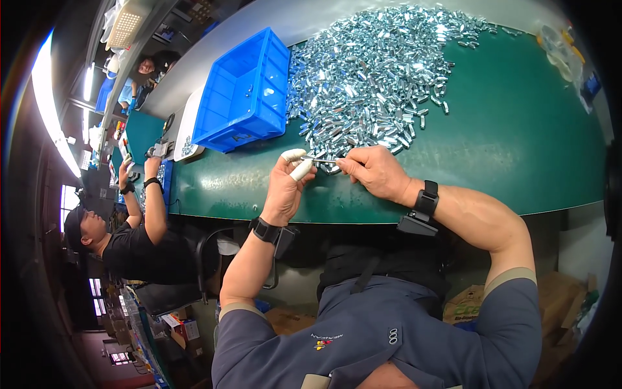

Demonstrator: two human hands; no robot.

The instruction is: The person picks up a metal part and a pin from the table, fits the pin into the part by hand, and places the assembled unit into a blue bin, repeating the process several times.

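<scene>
White finger covers sit on the thumb and a finger of my left hand, which is closed in a pinch on a small metal part. Most of that part is hidden by the fingertips. My right hand is closed on a slim metal rod, which runs leftward to the pinched part. Whether the two are joined I cannot tell. Both hands are above the green tabletop, by the near edge of a large heap of small shiny metal cylinders.
An open blue plastic bin stands tilted left of the heap, with a white tray beside it. Plastic bags lie at the far right. A co-worker in black sits at the left, both hands raised over the bench.
</scene>
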